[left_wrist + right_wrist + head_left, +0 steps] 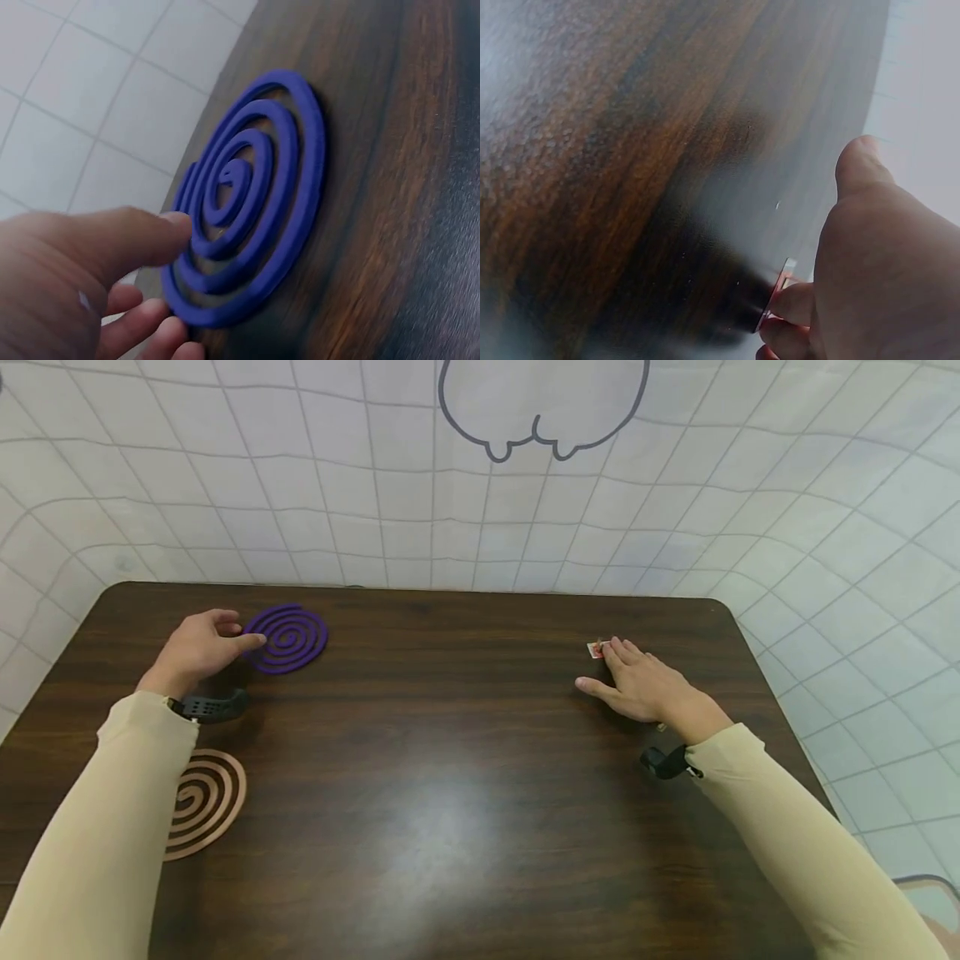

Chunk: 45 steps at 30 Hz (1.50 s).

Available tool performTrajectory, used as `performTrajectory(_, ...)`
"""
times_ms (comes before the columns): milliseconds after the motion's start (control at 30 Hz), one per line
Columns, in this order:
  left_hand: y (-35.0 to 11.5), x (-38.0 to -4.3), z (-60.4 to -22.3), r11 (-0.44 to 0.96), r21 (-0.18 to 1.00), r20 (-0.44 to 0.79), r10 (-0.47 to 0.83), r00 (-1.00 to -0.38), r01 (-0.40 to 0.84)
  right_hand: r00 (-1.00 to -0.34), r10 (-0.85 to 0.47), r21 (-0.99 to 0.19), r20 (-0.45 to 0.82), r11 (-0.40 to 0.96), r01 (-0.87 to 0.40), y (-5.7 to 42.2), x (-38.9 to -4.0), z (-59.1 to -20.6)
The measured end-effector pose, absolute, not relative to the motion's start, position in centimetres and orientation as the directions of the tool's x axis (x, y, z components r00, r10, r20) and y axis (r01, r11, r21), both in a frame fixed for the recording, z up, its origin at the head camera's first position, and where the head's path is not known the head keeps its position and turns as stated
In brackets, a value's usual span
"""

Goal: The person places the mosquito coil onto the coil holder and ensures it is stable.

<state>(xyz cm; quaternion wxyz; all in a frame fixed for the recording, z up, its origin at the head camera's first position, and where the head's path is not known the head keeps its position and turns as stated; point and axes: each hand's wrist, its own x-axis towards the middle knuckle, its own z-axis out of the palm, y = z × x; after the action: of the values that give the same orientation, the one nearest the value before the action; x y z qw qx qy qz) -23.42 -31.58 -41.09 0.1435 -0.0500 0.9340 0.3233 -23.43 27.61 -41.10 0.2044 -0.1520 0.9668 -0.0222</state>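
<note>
My left hand (197, 650) is beside a purple spiral mosquito coil (285, 638), which lies on the far left of the table. In the left wrist view, the thumb (176, 225) overlaps the coil's near edge and the other fingertips sit right at its lower rim, loosely bent. Far to the right, my right hand (648, 685) is stretched flat, thumb spread away. Its fingertips cover part of a small, flat, red-and-white piece (595, 649). The right wrist view shows those fingers on the piece's thin red edge (777, 296); its kind is hidden.
A brown spiral mosquito coil (238, 785) lies nearer on the left, partly hidden by my left forearm. Both coils and the small piece are on a dark wooden table (450, 735) with rounded far corners. White grid-patterned cloth (375, 510) rises behind it and along both sides.
</note>
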Motion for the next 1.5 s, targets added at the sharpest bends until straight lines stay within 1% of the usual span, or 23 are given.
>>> performTrajectory(67, -31.4, -23.4, -41.2, 0.802, 0.567, -0.288, -0.020, -0.957, -0.187, -0.871, -0.303, -0.106, -0.387, 0.953, -0.284, 27.5, -23.4, -41.2)
performTrajectory(467, -30.7, -23.7, -41.5, 0.817, 0.532, -0.253, -0.097, -0.963, -0.222, -0.884, -0.295, -0.068, -0.362, 0.954, -0.291, 27.2, -23.6, -41.6)
performTrajectory(867, -30.0, -24.1, -41.6, 0.820, 0.528, -0.253, -0.096, -0.963, -0.221, -0.892, -0.293, -0.037, -0.344, 0.954, -0.299, 26.9, -23.6, -41.9)
performTrajectory(1167, -29.8, -24.3, -41.9, 0.789, 0.563, -0.266, -0.109, -0.958, -0.246, -0.895, -0.284, -0.020, -0.343, 0.955, -0.295, 27.1, -23.5, -41.9)
performTrajectory(1500, -29.0, -24.5, -41.9, 0.766, 0.603, -0.242, -0.090, -0.966, -0.222, -0.900, -0.278, -0.024, -0.335, 0.958, -0.287, 27.4, -23.6, -42.0)
